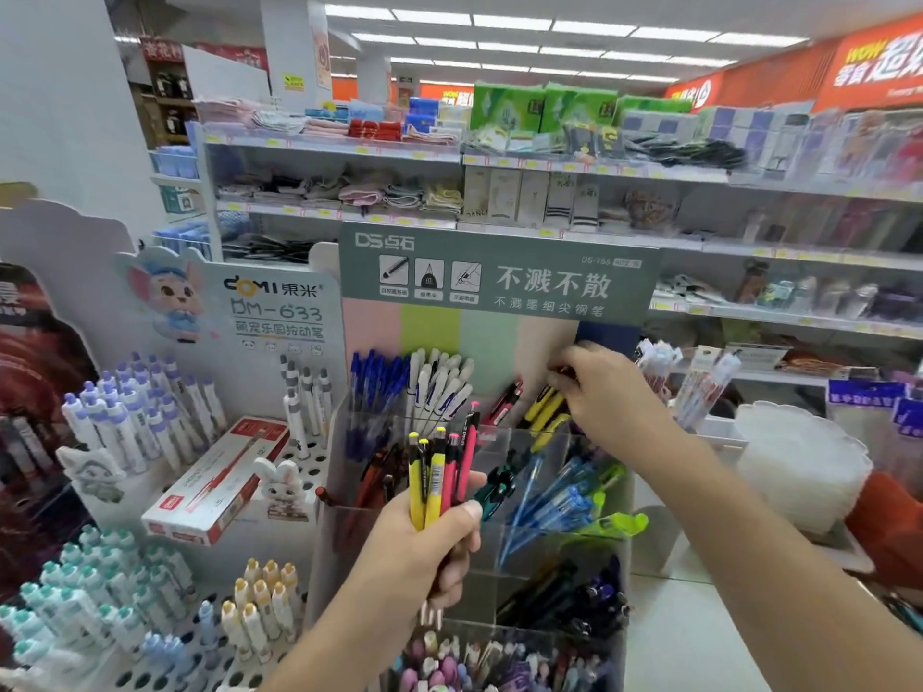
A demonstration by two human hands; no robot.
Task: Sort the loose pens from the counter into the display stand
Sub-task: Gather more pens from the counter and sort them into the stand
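My left hand (424, 546) grips a bunch of yellow and pink pens (442, 472), held upright in front of the clear tiered display stand (519, 536). My right hand (607, 392) reaches over the stand's upper right compartment and pinches a pen among the yellow and black pens (544, 409) standing there. The back row holds blue pens (372, 387) and white pens (442, 387). Blue pens (554, 496) lie in a middle compartment and dark pens (574, 596) in a lower one.
A white perforated stand (299, 467) with purple, teal and yellow capped pens stands at the left, with a red and white pen box (220, 479) lying on it. The green header card (499, 277) rises behind the clear stand. Shop shelves (499, 162) fill the background.
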